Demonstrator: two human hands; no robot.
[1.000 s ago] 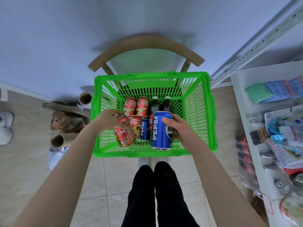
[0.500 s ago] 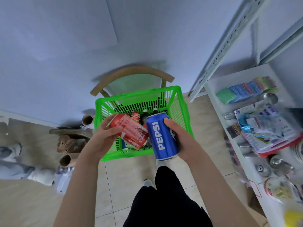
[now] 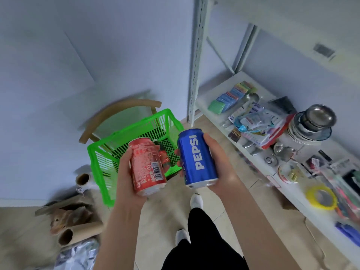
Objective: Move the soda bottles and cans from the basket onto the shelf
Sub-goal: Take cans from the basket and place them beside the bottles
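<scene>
My left hand (image 3: 124, 178) grips a red cola can (image 3: 146, 166), tilted with its base toward me. My right hand (image 3: 220, 160) grips a blue Pepsi can (image 3: 196, 158), also tilted. Both cans are held in the air in front of the green plastic basket (image 3: 101, 158), which sits on a wooden chair (image 3: 124, 108). What stays inside the basket is mostly hidden behind the cans; a bit of red shows between them. The white shelf (image 3: 229, 137) runs along the right, its board crowded with items.
On the shelf lie coloured sponges (image 3: 231, 96), plastic packets (image 3: 253, 121), stacked metal bowls (image 3: 313, 119), a yellow tape roll (image 3: 321, 197) and small items. A white shelf post (image 3: 194, 61) stands beside the basket. Cardboard tubes (image 3: 78, 230) lie on the floor at left.
Both hands lifted their cans out of the basket and drew them toward me. The view swung right, bringing more of the shelf into sight.
</scene>
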